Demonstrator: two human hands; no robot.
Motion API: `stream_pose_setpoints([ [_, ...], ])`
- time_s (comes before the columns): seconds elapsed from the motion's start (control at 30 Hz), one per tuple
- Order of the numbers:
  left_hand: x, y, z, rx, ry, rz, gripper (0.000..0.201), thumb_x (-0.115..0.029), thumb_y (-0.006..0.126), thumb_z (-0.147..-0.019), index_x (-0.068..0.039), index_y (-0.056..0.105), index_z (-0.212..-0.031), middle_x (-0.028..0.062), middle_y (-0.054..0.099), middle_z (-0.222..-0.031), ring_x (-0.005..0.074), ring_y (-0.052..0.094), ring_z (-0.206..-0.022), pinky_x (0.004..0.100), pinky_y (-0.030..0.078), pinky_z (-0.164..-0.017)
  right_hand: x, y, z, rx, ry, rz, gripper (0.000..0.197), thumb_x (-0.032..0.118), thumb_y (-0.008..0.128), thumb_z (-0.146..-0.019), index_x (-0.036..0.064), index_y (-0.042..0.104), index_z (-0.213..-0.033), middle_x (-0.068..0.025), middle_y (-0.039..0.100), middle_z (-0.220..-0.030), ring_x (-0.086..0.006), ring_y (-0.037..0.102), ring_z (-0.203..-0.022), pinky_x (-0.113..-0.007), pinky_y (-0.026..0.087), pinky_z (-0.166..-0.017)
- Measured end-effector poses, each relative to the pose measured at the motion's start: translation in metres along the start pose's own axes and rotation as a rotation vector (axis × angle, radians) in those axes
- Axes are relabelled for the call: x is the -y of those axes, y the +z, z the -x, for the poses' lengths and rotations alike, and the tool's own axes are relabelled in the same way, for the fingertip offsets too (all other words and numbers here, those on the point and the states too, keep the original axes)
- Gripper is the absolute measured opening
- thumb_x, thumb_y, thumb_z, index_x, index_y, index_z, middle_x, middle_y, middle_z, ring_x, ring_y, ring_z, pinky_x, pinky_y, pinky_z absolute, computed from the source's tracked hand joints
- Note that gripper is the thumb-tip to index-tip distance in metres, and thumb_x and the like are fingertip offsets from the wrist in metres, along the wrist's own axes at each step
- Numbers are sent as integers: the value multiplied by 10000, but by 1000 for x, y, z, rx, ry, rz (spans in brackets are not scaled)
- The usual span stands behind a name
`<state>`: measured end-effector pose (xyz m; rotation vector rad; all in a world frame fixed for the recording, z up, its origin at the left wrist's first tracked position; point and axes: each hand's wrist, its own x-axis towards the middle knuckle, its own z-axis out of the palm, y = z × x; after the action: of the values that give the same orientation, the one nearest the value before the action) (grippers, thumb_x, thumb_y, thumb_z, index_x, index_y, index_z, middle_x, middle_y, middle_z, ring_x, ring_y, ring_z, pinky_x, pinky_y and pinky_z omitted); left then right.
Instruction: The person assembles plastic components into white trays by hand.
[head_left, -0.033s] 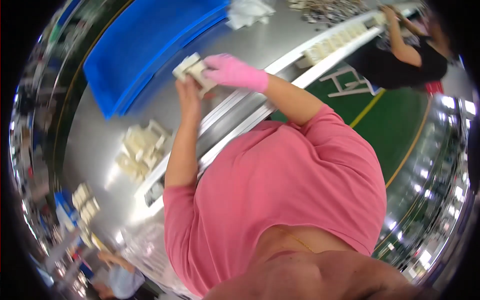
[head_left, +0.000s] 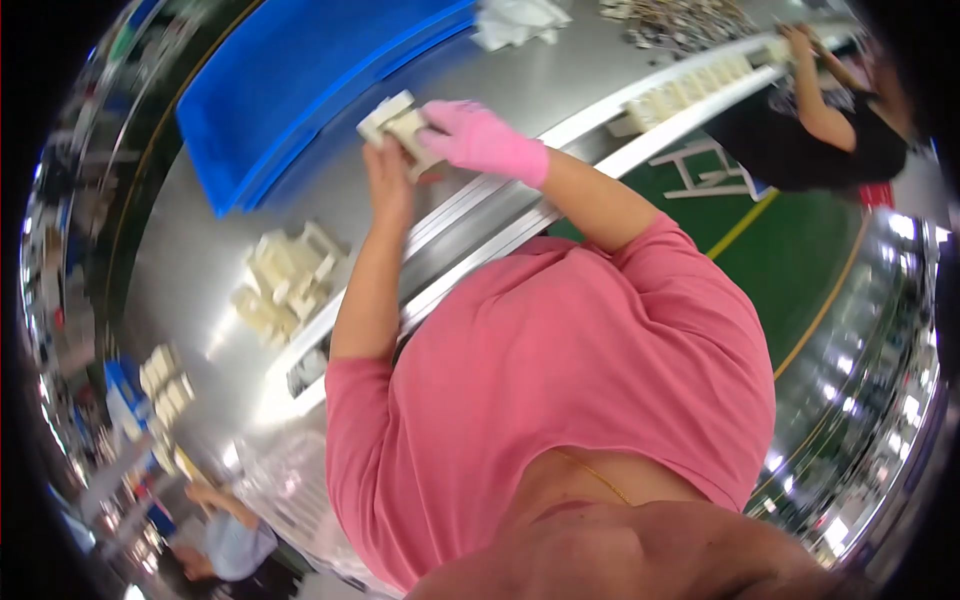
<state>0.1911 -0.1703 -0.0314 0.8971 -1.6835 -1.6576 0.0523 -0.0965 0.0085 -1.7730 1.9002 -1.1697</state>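
Both of my hands hold a cream-white moulded plastic part [head_left: 402,125] above the metal worktable, close to the blue bin. My bare left hand [head_left: 388,178] grips its lower left side, fingers closed against it. From the right, my right hand [head_left: 468,138], in a pink glove, has its fingers closed on the part's other side. The fingertips are partly hidden behind the part, and its fine detail is blurred. A pile of similar cream plastic parts [head_left: 285,278] lies on the table to the left of my left forearm.
A large blue bin [head_left: 235,150] stands beyond my hands. Along the table's near edge runs a metal-railed channel [head_left: 480,228], with a row of cream parts [head_left: 690,92] farther right. A co-worker [head_left: 810,130] works there; another person [head_left: 235,540] is at lower left.
The whole view has shifted slightly, so table and bin appear a little displaced. Both hands keep their hold on the plastic part.
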Motion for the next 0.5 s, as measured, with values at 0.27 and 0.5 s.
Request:
stream_pose_setpoints([
  [0.27, -18, 4, 6, 60, -40, 425, 371, -360, 293, -939, -109, 339, -1209, 54, 478, -1101, 151, 513, -946, 280, 456, -734, 33, 12, 5, -148, 4, -74, 409, 158, 562, -793, 49, 386, -1146, -155, 557, -716, -321, 562, -650, -355, 447, -576],
  [0.5, -18, -1, 3, 106, -40, 460, 377, -362, 316, -933, -109, 319, -1213, 58, 474, -1093, 147, 507, -957, 276, 460, -766, 36, 6, 3, -55, -16, 16, 412, 211, 529, -806, 43, 385, -1154, -169, 596, -832, -343, 581, -705, -406, 462, -613],
])
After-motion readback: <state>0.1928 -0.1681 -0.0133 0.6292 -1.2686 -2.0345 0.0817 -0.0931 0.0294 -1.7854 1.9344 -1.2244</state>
